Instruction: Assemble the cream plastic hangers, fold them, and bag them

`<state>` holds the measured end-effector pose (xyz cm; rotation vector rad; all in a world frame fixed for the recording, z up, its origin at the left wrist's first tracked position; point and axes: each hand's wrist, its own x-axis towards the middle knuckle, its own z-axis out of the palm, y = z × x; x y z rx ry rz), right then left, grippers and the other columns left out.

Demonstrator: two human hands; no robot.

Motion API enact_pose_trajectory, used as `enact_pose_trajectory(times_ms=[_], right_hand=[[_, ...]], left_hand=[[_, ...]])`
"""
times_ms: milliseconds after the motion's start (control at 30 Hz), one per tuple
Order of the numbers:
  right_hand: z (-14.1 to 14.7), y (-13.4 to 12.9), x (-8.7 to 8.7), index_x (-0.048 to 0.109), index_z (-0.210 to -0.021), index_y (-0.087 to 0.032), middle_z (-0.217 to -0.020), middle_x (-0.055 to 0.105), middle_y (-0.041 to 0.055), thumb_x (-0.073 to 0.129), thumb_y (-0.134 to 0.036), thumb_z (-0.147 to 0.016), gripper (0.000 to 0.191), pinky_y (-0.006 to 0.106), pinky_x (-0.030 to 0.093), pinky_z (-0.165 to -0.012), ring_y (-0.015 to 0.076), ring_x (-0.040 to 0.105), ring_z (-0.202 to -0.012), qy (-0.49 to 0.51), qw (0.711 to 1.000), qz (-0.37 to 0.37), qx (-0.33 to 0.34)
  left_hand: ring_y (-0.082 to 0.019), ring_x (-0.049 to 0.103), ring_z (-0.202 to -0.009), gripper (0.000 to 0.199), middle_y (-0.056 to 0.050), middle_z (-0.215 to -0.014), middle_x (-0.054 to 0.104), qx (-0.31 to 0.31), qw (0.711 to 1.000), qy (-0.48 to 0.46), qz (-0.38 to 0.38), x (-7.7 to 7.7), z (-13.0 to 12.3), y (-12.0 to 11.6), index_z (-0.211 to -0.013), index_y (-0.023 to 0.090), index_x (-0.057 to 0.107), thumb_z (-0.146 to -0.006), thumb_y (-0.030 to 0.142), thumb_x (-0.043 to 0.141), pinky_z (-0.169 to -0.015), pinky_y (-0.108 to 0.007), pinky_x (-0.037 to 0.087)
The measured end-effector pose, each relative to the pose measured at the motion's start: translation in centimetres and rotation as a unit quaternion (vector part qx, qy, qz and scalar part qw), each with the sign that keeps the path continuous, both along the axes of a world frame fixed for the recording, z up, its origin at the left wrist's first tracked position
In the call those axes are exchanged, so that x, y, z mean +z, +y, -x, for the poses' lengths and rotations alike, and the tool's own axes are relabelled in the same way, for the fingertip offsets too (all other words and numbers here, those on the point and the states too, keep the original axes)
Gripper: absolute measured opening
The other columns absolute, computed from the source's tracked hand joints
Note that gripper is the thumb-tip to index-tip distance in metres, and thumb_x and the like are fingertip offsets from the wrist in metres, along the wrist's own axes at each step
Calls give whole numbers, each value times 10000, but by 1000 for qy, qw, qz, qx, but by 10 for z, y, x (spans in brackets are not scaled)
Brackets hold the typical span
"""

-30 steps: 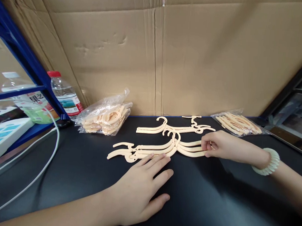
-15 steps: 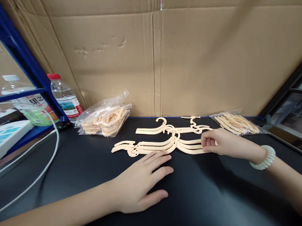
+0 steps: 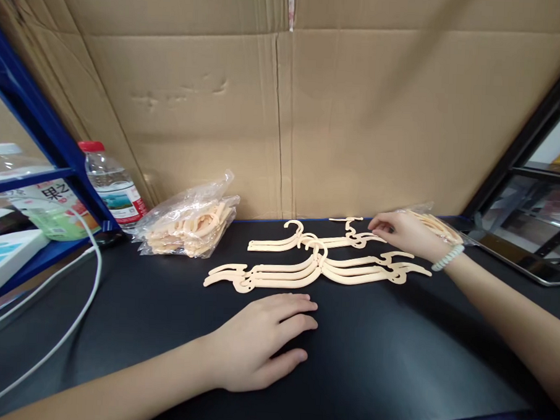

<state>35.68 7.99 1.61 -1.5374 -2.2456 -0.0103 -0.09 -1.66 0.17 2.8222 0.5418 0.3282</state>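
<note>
Several cream plastic folding hangers lie on the black table. A front group (image 3: 281, 276) is nested together, with its hooks overlapping at the middle and notched tips at both ends. Behind it, another cream hanger (image 3: 273, 244) has a hook and a right-hand piece reaching towards the back. My left hand (image 3: 260, 339) rests palm down in front of the front group, fingers spread, holding nothing. At the back right my right hand (image 3: 406, 233) hovers by the rear hanger's right tip, fingers loosely bent and apart; whether they touch it is unclear.
A clear bag of cream hanger parts (image 3: 186, 227) lies at the back left; another bag (image 3: 434, 224) is partly behind my right hand. A red-capped bottle (image 3: 114, 187) stands by the blue shelf frame. A white cable (image 3: 94, 276) curves along the left. A cardboard wall (image 3: 209, 120) closes the back.
My right hand has left the right end of the front hangers and moved back to the rear one, uncovering those tips. My left hand has drawn slightly away from the front group.
</note>
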Motion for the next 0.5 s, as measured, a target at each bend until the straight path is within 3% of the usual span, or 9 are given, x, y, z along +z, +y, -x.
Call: enact_pose_trajectory(times_ms=[300, 500], right_hand=[[28, 48, -2, 723, -888, -189, -958, 726, 76, 576, -105, -791, 195, 310, 494, -809, 222, 658, -908, -120, 988, 33, 90], [44, 56, -6, 712, -779, -182, -865, 712, 78, 621, -77, -769, 139, 326, 476, -751, 218, 640, -862, -157, 980, 16, 119]], left_hand=[[-251, 513, -1269, 300, -113, -1337, 577, -1, 1000, -13, -7, 1, 0, 2, -1197, 197, 576, -910, 245, 503, -1042, -389, 451], [-261, 525, -1252, 305, -116, -1323, 582, -8, 1000, -29, -1, 0, 1, 2, -1200, 208, 571, -908, 251, 493, -1035, -392, 450]])
